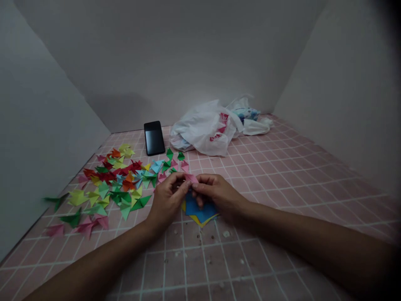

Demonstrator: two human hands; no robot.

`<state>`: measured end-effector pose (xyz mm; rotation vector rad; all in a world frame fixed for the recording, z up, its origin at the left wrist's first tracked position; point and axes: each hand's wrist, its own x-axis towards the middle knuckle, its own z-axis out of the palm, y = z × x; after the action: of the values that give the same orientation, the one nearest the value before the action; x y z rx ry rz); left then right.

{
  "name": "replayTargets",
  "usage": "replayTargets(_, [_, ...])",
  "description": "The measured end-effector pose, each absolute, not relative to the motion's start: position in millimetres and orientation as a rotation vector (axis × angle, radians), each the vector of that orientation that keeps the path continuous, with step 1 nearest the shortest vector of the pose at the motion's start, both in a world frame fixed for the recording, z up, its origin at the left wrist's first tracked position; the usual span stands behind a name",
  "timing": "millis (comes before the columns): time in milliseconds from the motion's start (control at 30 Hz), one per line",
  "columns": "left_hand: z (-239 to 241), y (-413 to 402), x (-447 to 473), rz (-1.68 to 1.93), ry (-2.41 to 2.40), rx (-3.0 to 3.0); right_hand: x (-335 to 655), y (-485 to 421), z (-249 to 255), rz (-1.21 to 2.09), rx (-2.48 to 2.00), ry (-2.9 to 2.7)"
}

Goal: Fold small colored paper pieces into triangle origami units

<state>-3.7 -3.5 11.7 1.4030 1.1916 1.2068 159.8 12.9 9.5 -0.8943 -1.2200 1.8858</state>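
A small folded piece of pink paper [191, 178] is pinched between the fingertips of my left hand [167, 196] and my right hand [221, 192]. Both hands are closed on it, and my fingers cover part of its shape. Just below them lie sheets of blue paper [200, 210] with yellow paper [201, 223] showing underneath at the edges. To the left of my left hand spreads a loose group of folded paper pieces [119, 196] in green, red, yellow, pink, orange and light blue.
A black phone [154, 138] stands tilted near the back wall. Right of it sits a crumpled white plastic bag [203, 129] with red print, and a blue-and-white bundle [247, 113] lies beyond. Pale walls enclose the pink tiled-pattern surface [282, 175] on the left, back and right.
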Motion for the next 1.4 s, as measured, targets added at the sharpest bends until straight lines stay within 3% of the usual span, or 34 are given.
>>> replayTargets(333, [9.9,1.9,-5.9,1.208,1.201,1.325,162.0,21.3,15.3,1.398,-1.013,-1.474])
replayTargets(933, [6.1,2.2,-3.8,1.125,1.078,1.212,160.6,21.4,10.8,1.844,-1.003,-1.103])
replayTargets(1400, [13.1,0.8,-3.0,1.167,1.127,1.151,157.8,19.9,8.7,1.59,-0.917,-1.358])
